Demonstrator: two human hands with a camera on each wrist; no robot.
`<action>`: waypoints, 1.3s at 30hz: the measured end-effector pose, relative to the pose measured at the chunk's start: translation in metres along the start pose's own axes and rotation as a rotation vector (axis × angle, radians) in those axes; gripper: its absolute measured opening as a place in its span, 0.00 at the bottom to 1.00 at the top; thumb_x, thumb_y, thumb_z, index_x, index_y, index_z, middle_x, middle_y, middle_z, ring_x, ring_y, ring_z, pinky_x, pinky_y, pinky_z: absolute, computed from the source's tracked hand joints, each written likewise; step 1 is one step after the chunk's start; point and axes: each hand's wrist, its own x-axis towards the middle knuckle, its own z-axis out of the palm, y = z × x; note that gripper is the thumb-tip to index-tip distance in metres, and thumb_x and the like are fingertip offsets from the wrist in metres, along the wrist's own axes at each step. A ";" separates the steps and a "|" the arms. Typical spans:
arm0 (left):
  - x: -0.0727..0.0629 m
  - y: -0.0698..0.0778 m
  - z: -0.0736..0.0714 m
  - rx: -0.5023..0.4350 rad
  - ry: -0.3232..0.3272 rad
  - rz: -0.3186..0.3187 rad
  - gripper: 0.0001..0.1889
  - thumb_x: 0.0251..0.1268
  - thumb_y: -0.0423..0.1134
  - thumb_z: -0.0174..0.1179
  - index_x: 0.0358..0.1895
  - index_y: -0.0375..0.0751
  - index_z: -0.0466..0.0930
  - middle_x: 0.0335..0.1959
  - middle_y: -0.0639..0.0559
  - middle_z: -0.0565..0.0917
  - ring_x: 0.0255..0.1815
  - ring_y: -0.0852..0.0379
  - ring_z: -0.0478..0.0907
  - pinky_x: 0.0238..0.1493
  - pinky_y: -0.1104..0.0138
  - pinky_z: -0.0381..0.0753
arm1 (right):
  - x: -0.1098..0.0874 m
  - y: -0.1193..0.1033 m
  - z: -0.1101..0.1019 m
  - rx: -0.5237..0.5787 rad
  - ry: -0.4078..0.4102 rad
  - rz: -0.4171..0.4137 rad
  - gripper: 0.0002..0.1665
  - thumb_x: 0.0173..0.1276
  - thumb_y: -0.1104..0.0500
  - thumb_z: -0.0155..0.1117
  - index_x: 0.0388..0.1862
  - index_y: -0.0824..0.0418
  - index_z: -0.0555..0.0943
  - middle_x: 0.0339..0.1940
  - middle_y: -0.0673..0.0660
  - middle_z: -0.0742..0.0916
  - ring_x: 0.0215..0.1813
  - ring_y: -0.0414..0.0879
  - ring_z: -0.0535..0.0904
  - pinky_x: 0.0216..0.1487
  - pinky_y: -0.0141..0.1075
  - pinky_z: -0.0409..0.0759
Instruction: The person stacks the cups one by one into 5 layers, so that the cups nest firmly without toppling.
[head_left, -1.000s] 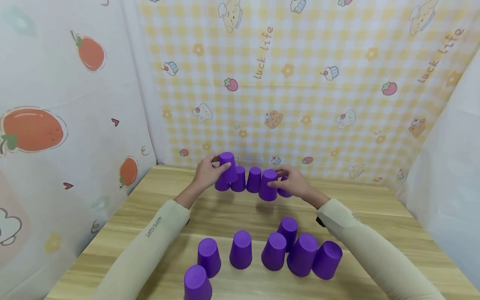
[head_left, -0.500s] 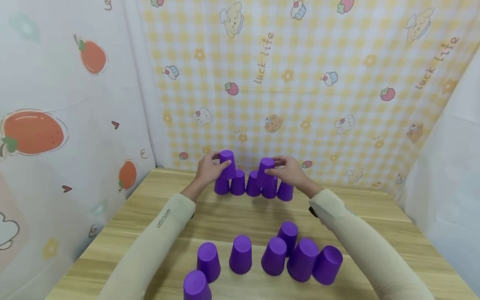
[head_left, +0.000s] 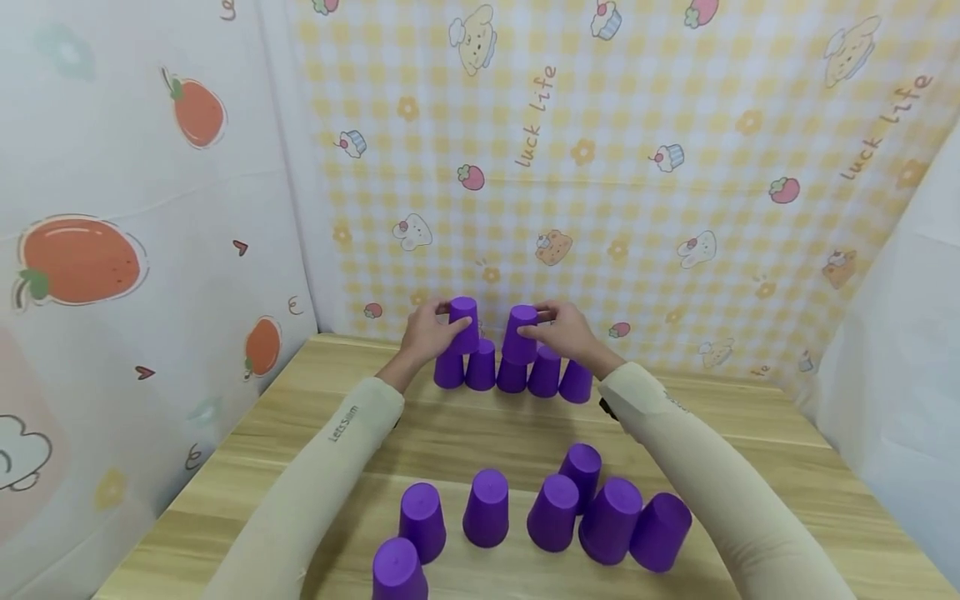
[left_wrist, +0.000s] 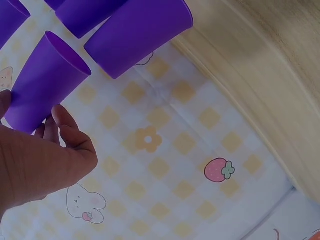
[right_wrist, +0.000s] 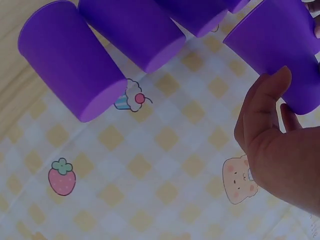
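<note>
My left hand [head_left: 432,332] pinches an upside-down purple cup [head_left: 464,325] between thumb and fingers. That cup overlaps the two leftmost cups of the back row in the head view; the left wrist view shows its rim clear of the row. With my right hand [head_left: 566,330] I grip another upside-down purple cup [head_left: 521,335], slightly tilted, over the middle cup [head_left: 512,377] of the row. Several upside-down purple cups form this back row, the rightmost cup [head_left: 576,383] standing below my right wrist. In the right wrist view, the held cup [right_wrist: 285,45] hangs apart from the row cups [right_wrist: 75,60].
Several more upside-down purple cups stand nearer on the wooden table [head_left: 450,433], among them a lone cup [head_left: 487,508] and a cluster with a front cup [head_left: 553,512] at the right. A patterned cloth [head_left: 585,208] hangs behind the back row.
My right hand has raised its cup from in front of the row and carried it left, to above the middle cup. My left hand keeps holding its cup at nearly the same place.
</note>
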 end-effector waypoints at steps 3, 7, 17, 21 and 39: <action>0.002 0.002 0.000 0.013 -0.006 -0.013 0.30 0.66 0.50 0.65 0.66 0.37 0.72 0.62 0.40 0.79 0.65 0.39 0.72 0.66 0.47 0.68 | 0.005 -0.003 0.002 0.007 -0.006 0.005 0.34 0.65 0.53 0.72 0.66 0.66 0.74 0.59 0.66 0.83 0.57 0.58 0.81 0.54 0.47 0.81; 0.006 0.004 0.000 0.012 -0.003 -0.012 0.31 0.67 0.50 0.64 0.66 0.37 0.71 0.62 0.40 0.79 0.65 0.38 0.72 0.65 0.48 0.69 | 0.012 -0.005 0.006 0.024 -0.006 0.014 0.33 0.64 0.53 0.72 0.64 0.65 0.75 0.58 0.66 0.83 0.59 0.59 0.80 0.57 0.49 0.79; 0.011 0.000 0.001 0.049 -0.022 -0.046 0.31 0.67 0.52 0.64 0.67 0.38 0.70 0.63 0.40 0.78 0.66 0.40 0.72 0.66 0.47 0.69 | 0.027 -0.004 0.013 0.034 -0.001 0.023 0.32 0.63 0.54 0.73 0.62 0.65 0.76 0.56 0.66 0.84 0.56 0.57 0.81 0.53 0.47 0.81; 0.010 -0.003 0.004 0.050 -0.040 -0.039 0.31 0.68 0.51 0.64 0.67 0.39 0.70 0.64 0.40 0.77 0.67 0.39 0.71 0.68 0.46 0.66 | 0.031 -0.001 0.015 0.039 0.005 0.026 0.32 0.63 0.54 0.73 0.62 0.66 0.76 0.55 0.66 0.84 0.54 0.57 0.82 0.50 0.45 0.83; 0.009 -0.012 0.004 0.075 -0.039 -0.031 0.30 0.64 0.49 0.67 0.66 0.41 0.71 0.60 0.43 0.80 0.63 0.41 0.74 0.65 0.46 0.68 | 0.041 0.004 0.025 0.016 0.013 0.025 0.33 0.61 0.56 0.74 0.62 0.68 0.77 0.54 0.67 0.85 0.55 0.58 0.82 0.55 0.45 0.81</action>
